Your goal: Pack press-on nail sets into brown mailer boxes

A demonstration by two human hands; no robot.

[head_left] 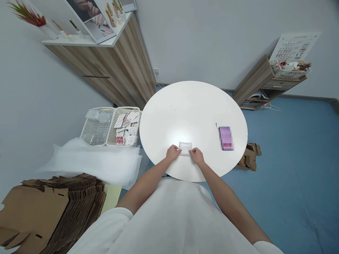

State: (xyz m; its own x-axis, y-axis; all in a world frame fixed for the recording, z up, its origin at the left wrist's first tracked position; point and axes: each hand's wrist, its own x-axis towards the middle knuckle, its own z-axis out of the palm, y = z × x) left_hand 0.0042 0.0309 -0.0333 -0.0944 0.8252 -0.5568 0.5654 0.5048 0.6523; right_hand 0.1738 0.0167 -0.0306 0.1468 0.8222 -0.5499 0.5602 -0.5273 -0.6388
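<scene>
A small, flat, translucent plastic bag (pixel 185 147) lies at the near side of the round white table (pixel 190 106). My left hand (pixel 173 152) pinches its left edge, fingertips closed at the lower corner. On the opposite side, my right hand (pixel 196 155) has its fingers closed at the bag's right edge. Whatever the bag contains, if anything, is too faint to make out. Farther right on the table, a purple phone-shaped item (pixel 226 138) is blurred out.
To the left stand a white basket of printed cards (pixel 127 127) and a basket of clear plastic pieces (pixel 97 128). Nearer are white foam sheets (pixel 92 157) and stacked folded cardboard boxes (pixel 53 208). More cardboard (pixel 249 157) rests on the floor at right.
</scene>
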